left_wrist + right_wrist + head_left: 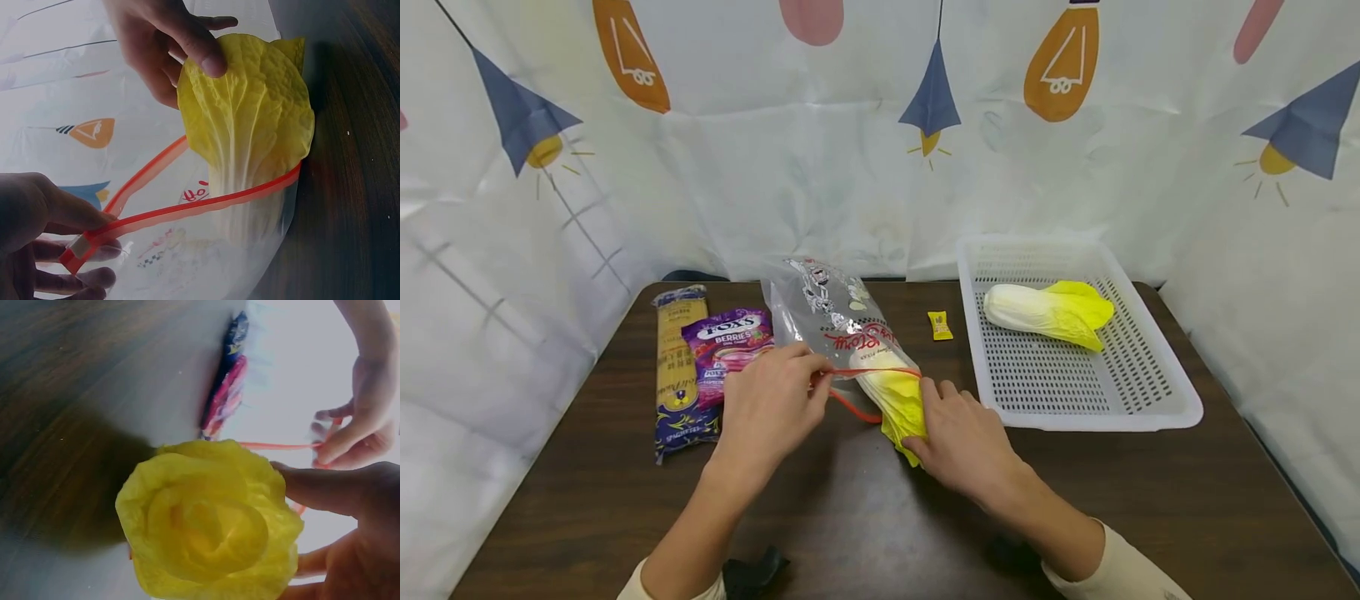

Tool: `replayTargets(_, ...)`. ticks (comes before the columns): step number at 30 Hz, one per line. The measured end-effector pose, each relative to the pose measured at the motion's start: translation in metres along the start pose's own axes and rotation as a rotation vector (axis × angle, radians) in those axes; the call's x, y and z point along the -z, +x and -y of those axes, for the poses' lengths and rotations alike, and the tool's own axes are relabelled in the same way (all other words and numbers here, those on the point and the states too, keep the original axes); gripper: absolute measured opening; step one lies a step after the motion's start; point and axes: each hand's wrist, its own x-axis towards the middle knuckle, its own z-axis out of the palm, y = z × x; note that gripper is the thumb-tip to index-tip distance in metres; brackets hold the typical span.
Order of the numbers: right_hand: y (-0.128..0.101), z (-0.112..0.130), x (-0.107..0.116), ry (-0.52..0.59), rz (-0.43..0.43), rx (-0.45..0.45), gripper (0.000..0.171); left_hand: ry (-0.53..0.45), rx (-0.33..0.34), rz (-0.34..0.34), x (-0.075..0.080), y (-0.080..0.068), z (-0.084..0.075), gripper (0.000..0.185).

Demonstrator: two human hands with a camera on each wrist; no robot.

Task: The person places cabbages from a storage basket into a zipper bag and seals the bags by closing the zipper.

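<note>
My left hand (773, 398) pinches the orange-red zip edge (156, 217) of a clear printed zip bag (805, 308) at one corner, by its white slider. The bag's mouth stands apart there and faces me. A napa cabbage (891, 396), white at the base and yellow at the leaves, lies with its white end inside the bag and its leafy end outside. My right hand (964, 440) grips the leafy end, thumb on one side and fingers on the other. The right wrist view looks straight onto the cabbage's leaf tips (209, 531).
A white perforated basket (1176, 408) at the right holds another napa cabbage (1048, 314). Between bag and basket lies a small yellow packet (940, 326). At the left are a spaghetti pack (681, 367) and a purple Fox's candy bag (726, 346), partly behind my left hand.
</note>
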Motion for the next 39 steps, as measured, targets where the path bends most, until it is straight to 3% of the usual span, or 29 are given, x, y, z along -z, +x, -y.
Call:
replayTargets(5, -0.004, -0.001, 0.010, 0.041, -0.017, 0.032, 0.066, -0.016, 0.002, -0.008, 0.000, 0.000, 0.000, 0.023)
replayTargets(14, -0.004, -0.017, 0.045, 0.111, -0.057, 0.068, 0.039, -0.037, 0.014, -0.003, 0.002, 0.000, 0.001, 0.022)
replayTargets(22, -0.004, -0.038, 0.093, 0.072, -0.165, 0.050, 0.042, -0.043, 0.007, -0.002, 0.002, 0.001, 0.000, 0.018)
replayTargets(27, -0.006, -0.049, 0.125, 0.051, -0.215, -0.010, 0.044, -0.049, 0.012, 0.005, 0.002, 0.001, -0.001, 0.017)
replayTargets(32, 0.002, -0.066, 0.150, 0.103, -0.168, -0.019, 0.045, -0.057, 0.003, 0.000, 0.002, 0.001, 0.000, 0.016)
replayTargets(39, 0.040, -0.098, 0.168, 0.170, -0.002, -0.028, 0.045, -0.052, -0.002, -0.003, 0.002, 0.001, 0.001, 0.015)
